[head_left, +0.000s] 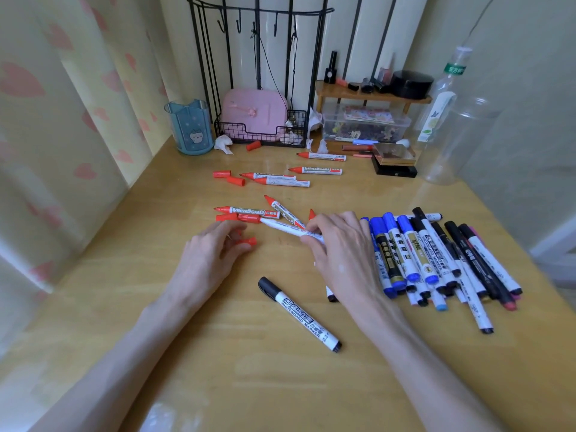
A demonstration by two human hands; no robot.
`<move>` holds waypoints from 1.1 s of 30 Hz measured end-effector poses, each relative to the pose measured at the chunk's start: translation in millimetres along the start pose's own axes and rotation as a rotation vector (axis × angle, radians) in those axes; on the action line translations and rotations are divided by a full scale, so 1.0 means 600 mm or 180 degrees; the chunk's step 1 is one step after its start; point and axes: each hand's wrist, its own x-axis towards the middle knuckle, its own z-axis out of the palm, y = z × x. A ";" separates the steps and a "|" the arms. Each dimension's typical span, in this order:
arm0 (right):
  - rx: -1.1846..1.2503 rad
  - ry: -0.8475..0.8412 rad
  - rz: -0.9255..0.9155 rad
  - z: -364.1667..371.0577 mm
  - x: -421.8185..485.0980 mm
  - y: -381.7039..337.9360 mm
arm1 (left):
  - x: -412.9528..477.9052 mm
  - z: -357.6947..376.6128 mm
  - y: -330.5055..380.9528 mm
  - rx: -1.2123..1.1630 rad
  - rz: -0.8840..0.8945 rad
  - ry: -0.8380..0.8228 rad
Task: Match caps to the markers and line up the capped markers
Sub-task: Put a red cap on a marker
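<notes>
one white-barrelled marker with red cap [280, 227] at table centre, slanting, barrel gripped by curled fingers of right hand [339, 251]. left hand [208, 257] just beside capped end, fingers loosely bent over loose red plastic cap [247, 241]; cannot tell whether pinched or only touched. uncapped red whiteboard markers [249, 210] just behind. heap of blue and black capped markers [420, 254] right of right hand. single black-capped marker [299, 313] nearer, on pale wooden table [124, 307].

We're in a home here, a bedroom desk corner by the look of it: heart-print curtain [46, 120] at nine o'clock, a light wooden desk [149, 291], a cat-faced pen cup [190, 129] at eleven, a pink case [254, 112] in a wire rack [299, 126] at twelve, cosmetics [369, 84] on a small shelf [339, 95] at one.
</notes>
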 end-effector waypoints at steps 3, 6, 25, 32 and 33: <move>0.0144 0.0042 -0.0007 -0.019 -0.009 0.012 | 0.002 -0.003 0.004 -0.0644 -0.0153 0.0026; 0.0414 0.0041 -0.0014 -0.023 -0.017 0.025 | 0.001 -0.004 0.015 -0.1018 -0.0140 -0.0078; 0.0943 -0.0033 -0.0396 -0.028 -0.029 0.016 | -0.006 -0.012 0.024 -0.1019 0.0173 -0.0427; 0.1219 -0.0079 -0.0508 -0.023 -0.037 0.002 | -0.008 -0.021 0.039 -0.0824 0.0247 -0.0222; 0.1212 -0.0038 -0.0509 -0.022 -0.037 0.001 | -0.009 -0.021 0.041 -0.0800 0.0251 -0.0196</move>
